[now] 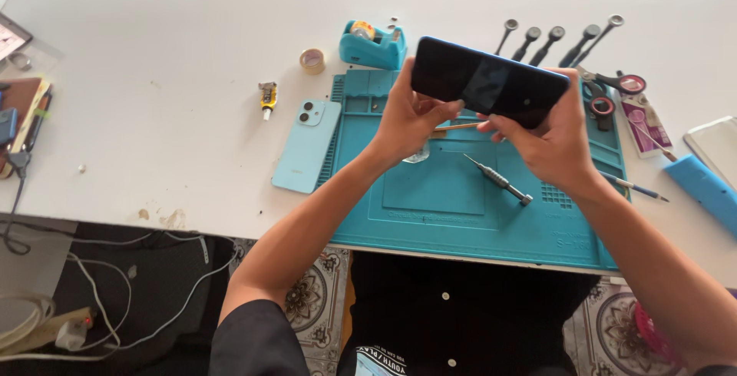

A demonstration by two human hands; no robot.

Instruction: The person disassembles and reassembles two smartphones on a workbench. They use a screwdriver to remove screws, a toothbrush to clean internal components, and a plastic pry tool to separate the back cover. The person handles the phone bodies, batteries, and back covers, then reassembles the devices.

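Both hands are holding a dark smartphone up above the teal repair mat, screen side facing the cam, tilted w/ its right end lower. Left hand is gripping the phone's left part, thumb lying along the near edge; right hand is grasping the right part from below, thumb pressing on the glass. A precision screwdriver is lying on the mat just under the hands. A light-blue phone back cover is resting camera-side up at the mat's left edge. Far side: teal tape dispenser and a row of screwdrivers; scissors to the right.
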